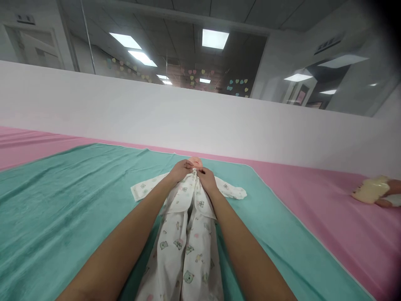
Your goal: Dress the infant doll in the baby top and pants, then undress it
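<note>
A baby doll (196, 162) lies on its back with its head away from me, most of the head hidden behind my hands. It wears a white shirt (181, 196) printed with small animals, sleeves spread to both sides. White printed trousers (175, 251) stretch toward me. At the neckline, my left hand (181, 170) has its fingers closed on the left side of the shirt's collar. My right hand (206, 179) pinches the collar's right side, close beside the left. Below the collar the shirt's front edges part. Any small fastener between the fingertips is hidden.
A teal sheet (78, 200) with wrinkles lies under the doll, over a pink cover (297, 188). Behind stands a low white wall (156, 117) with glass above. At the far right rests a pale yellow object (371, 190) beside a skin-coloured shape, partly cut off.
</note>
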Motion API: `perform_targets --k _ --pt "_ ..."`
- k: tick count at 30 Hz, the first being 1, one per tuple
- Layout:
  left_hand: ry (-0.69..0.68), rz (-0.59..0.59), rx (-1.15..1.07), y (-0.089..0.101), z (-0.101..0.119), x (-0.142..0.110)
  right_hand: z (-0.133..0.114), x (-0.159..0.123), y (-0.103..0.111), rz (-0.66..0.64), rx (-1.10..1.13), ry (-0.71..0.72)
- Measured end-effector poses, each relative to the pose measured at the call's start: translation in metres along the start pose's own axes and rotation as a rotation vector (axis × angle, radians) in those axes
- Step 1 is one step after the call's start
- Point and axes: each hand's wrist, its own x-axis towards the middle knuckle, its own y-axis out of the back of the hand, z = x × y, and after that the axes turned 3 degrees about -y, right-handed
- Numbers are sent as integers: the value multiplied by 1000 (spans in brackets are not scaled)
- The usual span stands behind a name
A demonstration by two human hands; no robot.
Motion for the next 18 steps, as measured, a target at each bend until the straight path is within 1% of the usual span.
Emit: perform_targets --k 4,7,12,18 --pt "-15 46 146 -4 -3 6 -1 -3 3 -31 39 2" --pt "-15 77 186 -4 -3 7 -2 -5 6 -88 79 3" --pt "-16 47 155 -2 0 2 1 -3 10 -165 124 -26" --pt "-2 34 77 -3 4 -1 8 2 9 -175 204 -98"
